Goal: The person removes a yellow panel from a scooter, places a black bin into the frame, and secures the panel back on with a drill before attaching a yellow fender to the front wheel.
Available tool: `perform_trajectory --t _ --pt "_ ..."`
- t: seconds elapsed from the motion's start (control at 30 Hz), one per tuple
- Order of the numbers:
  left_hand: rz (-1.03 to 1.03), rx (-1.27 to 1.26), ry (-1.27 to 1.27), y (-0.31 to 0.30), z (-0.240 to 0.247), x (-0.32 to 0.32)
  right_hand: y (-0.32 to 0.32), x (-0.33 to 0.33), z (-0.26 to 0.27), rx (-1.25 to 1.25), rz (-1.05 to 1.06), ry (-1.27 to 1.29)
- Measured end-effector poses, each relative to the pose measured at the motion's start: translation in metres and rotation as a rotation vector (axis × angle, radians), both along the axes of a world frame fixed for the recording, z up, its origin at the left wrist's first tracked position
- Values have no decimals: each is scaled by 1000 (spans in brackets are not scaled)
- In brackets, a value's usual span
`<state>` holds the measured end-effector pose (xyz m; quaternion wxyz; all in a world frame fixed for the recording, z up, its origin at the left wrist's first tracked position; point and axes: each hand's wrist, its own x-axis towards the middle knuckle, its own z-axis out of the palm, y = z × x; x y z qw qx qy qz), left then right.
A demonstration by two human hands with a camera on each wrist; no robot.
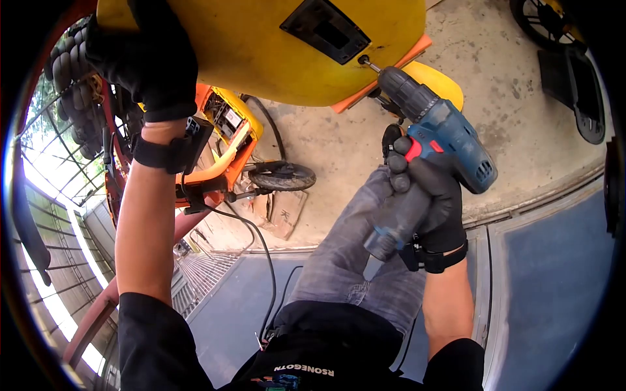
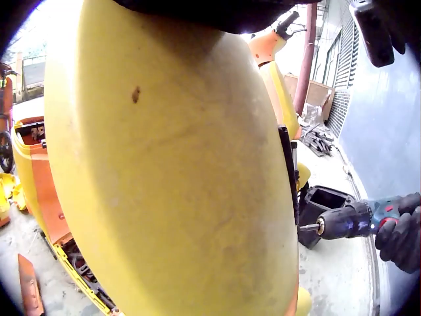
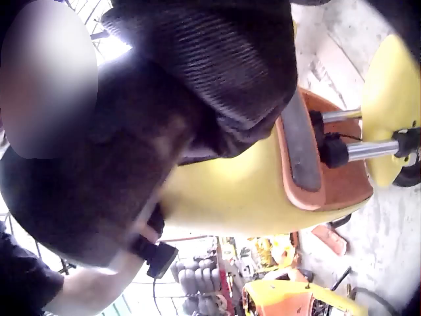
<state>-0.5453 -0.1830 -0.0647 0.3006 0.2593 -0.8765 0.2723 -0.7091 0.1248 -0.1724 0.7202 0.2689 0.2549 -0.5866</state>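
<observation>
A large yellow scooter body panel (image 1: pixel 261 45) is held up in front of me. My gloved left hand (image 1: pixel 147 55) grips its left edge; in the left wrist view the glove (image 2: pixel 217 13) lies over the top of the panel (image 2: pixel 177 171). My gloved right hand (image 1: pixel 427 195) grips a blue cordless drill (image 1: pixel 450 140) by its handle. The drill bit (image 1: pixel 366 62) touches the panel beside a black rectangular bracket (image 1: pixel 325 29). The left wrist view shows the drill (image 2: pixel 348 220) from the side, bit against the panel's edge. The black glove (image 3: pixel 210 66) fills most of the right wrist view.
Below the panel stands a stripped orange and yellow scooter frame (image 1: pixel 228 130) with a small wheel (image 1: pixel 283 176) and cardboard (image 1: pixel 283 212) on the concrete. Stacked tyres (image 1: pixel 72 72) are at the left, another wheel (image 1: pixel 548 23) at the top right. A black cable (image 1: pixel 261 247) hangs from my left wrist.
</observation>
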Motion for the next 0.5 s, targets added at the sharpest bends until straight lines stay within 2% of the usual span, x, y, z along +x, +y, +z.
perform_trajectory --t 0.03,0.1,0.17,0.27,0.33,0.37,0.4,0.43,0.5 --pt "-1 1 0 0 0 0 -2 1 3 31 47 78" --pt "19 -86 -38 0 0 1 -5 6 5 6 26 143" --pt "-6 -62 -24 -2 -2 4 -6 8 7 -20 12 208" --pt "-89 11 12 -8 -4 7 -3 9 7 44 -46 126" --pt "-112 40 18 -3 -2 7 3 11 0 -30 -53 -34" --pt "-30 -49 -32 2 0 3 2 13 0 -35 -59 -35" --pt "53 -135 -78 4 -1 0 1 14 1 -44 -141 -155" --pt "55 -128 -79 7 -1 0 3 16 4 -42 -218 -278" --pt "149 36 -88 5 3 1 -2 17 11 -33 -176 -196"
